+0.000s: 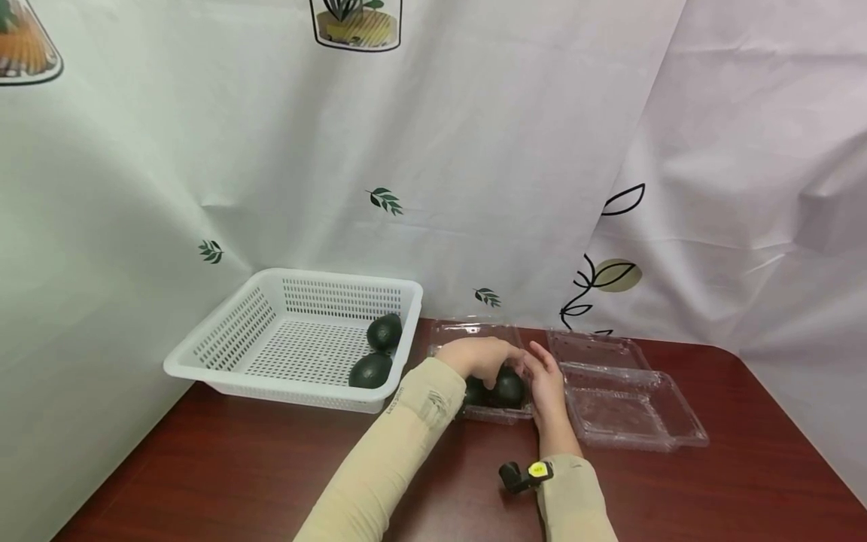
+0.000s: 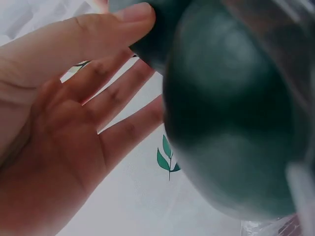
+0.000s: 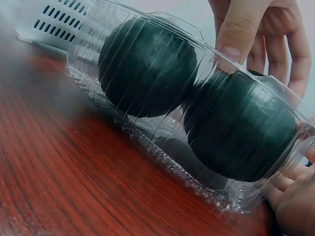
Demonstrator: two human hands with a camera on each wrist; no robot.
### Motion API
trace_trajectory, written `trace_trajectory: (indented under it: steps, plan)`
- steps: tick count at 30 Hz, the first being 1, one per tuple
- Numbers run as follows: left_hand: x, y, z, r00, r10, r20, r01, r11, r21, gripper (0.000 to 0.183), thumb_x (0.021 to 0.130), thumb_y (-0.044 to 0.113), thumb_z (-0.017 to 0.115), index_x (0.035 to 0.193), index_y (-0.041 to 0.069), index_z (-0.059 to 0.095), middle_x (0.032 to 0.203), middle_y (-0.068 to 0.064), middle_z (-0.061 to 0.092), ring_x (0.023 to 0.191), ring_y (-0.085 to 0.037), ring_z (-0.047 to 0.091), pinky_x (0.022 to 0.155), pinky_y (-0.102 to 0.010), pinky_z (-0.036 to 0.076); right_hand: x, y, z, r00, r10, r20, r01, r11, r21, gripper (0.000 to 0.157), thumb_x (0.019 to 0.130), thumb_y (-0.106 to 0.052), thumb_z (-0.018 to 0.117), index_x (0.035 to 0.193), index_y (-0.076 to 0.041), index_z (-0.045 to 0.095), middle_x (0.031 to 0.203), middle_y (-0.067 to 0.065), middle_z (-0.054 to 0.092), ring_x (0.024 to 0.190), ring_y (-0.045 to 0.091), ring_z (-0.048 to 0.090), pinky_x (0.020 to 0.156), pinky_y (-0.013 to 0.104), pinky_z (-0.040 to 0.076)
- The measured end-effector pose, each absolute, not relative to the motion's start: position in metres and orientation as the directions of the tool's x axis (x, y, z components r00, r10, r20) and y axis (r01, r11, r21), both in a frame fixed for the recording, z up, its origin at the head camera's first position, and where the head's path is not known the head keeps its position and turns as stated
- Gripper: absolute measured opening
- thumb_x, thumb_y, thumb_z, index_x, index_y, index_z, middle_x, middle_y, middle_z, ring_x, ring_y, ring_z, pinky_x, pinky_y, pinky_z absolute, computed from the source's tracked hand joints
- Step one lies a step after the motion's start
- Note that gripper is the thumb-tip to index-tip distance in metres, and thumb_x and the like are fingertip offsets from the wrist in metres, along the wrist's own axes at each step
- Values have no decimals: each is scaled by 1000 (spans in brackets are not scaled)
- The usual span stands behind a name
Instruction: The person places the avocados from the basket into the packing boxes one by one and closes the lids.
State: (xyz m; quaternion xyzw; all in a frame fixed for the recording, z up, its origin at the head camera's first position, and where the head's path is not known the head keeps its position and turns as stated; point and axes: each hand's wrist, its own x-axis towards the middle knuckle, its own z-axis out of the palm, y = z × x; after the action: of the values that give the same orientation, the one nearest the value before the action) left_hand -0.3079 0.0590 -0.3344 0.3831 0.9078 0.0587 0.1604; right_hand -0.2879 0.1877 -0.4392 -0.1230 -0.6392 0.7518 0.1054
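Two dark green avocados [image 3: 147, 66] lie side by side in a clear plastic clamshell box [image 3: 172, 169]. My left hand [image 1: 479, 357] reaches into this box from above, fingers bent downward. Its thumb and fingers hold an avocado [image 2: 165, 29] behind the front right one, which partly hides it. My right hand [image 1: 549, 388] stands at the box's right end with fingers extended, touching its side. In the right wrist view, the fingers of the right hand [image 3: 295, 196] lie against that end wall. The box's lid [image 1: 474, 328] is raised at the back.
A white slotted basket [image 1: 305, 397] on the left holds two more avocados [image 1: 377, 354]. To the right lies another clear clamshell box [image 1: 626, 414], opened. A black device [image 1: 521, 477] is strapped at the right wrist. A patterned white curtain [image 1: 474, 188] hangs behind the reddish-brown table [image 1: 271, 467].
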Motion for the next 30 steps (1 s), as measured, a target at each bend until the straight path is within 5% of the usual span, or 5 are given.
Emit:
trace_trajectory:
  steps: [10,20,30]
  plan:
    - [-309,59,-337,-643,725,-246,673,689,269,40,72,-8,72,99,19,61,100,2,58,85,-14,49,63,-23,41,-284,187,-435,-953,297,-52,6,-155,-988,45,98,-15,44,140,-3,36,134,22,44,94,4,53,83,21,41]
    - [-310,48,-324,-652,728,-212,668,683,295,50,74,-4,71,118,17,61,113,1,60,90,-10,54,74,-24,46,-285,186,-436,-954,297,-46,-19,-215,-976,44,97,-12,44,139,0,36,123,13,53,84,-1,58,78,19,45]
    - [-324,22,-299,-717,685,-130,619,711,335,41,80,1,66,119,10,59,117,-6,59,104,-19,55,84,-30,45,-283,189,-435,-965,259,-48,-16,-239,-971,47,98,-12,43,142,0,30,138,25,39,96,11,61,86,25,46]
